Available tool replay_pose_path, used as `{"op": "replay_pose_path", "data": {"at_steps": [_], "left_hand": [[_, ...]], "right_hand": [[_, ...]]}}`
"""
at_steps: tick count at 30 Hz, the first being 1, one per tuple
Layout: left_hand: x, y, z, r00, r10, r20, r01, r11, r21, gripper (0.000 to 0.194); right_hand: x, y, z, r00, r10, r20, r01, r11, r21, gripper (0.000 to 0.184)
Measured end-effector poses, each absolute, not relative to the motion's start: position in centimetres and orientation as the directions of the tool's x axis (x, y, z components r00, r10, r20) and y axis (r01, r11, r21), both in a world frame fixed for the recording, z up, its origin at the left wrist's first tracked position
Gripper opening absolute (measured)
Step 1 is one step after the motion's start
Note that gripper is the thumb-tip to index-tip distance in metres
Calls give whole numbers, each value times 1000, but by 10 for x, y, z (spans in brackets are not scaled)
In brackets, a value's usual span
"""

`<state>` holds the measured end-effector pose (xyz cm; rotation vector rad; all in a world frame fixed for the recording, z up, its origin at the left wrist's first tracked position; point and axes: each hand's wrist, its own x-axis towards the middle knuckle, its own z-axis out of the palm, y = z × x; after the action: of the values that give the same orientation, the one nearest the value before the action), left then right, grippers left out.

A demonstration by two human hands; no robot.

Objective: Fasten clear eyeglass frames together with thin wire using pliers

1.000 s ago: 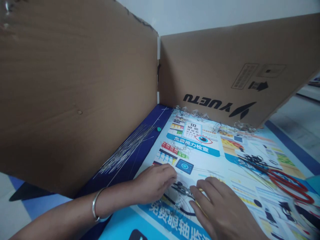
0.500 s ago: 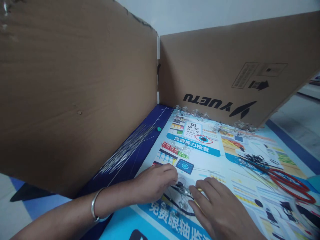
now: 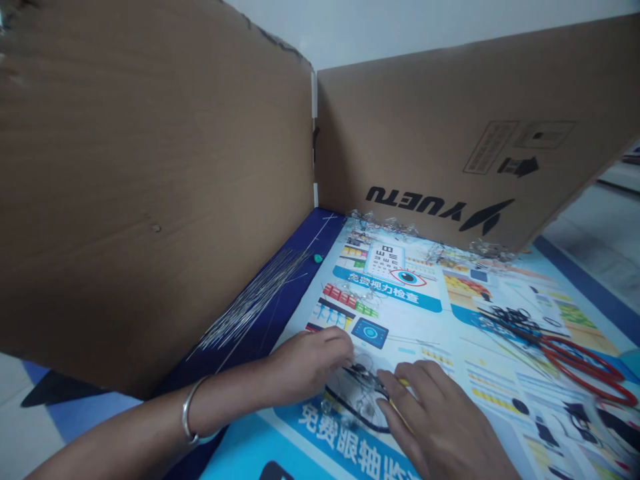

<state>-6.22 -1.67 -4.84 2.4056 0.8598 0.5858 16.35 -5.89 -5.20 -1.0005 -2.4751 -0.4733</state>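
Observation:
My right hand (image 3: 440, 413) is wrapped round a pair of pliers (image 3: 369, 379); a bit of yellow handle shows between its fingers, and the metal jaws point toward the left hand. My left hand (image 3: 315, 367), with a silver bangle on the wrist, is closed just left of the jaws. Its fingertips are turned away, so what they pinch is hidden. Under and between the hands lie a curved black band (image 3: 350, 408) and clear, bead-like pieces (image 3: 367, 403) with thin wire, too small to make out fully.
A bundle of thin metal wires (image 3: 255, 293) lies along the left cardboard wall (image 3: 175, 167). Red-handled scissors (image 3: 585, 367) and small black rings (image 3: 510, 319) are at the right. Clear wired pieces (image 3: 385, 225) line the foot of the back cardboard wall (image 3: 425, 127). A printed poster (image 3: 450, 333) covers the surface.
Both hands stay nearly in place. The pliers' jaws have tilted and shifted slightly beside the left fingers. The view has moved a little.

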Motion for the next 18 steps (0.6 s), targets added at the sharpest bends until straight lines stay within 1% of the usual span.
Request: {"op": "replay_pose_path", "data": {"at_steps": [3,11,18], "left_hand": [[-62,-18,-48,691,688,219,463,-655,597,21],[-63,-15,-45,726,653,216,438,-681,586,18],[-62,-15,-45,737,630,245,403,-700,589,19]], "right_hand": [[163,-61,-54,-636,589,498,731,666,147,31],[163,-64,-59,-637,619,459,739,659,138,26],[163,-65,-59,-644,622,447,738,659,146,29]]}}
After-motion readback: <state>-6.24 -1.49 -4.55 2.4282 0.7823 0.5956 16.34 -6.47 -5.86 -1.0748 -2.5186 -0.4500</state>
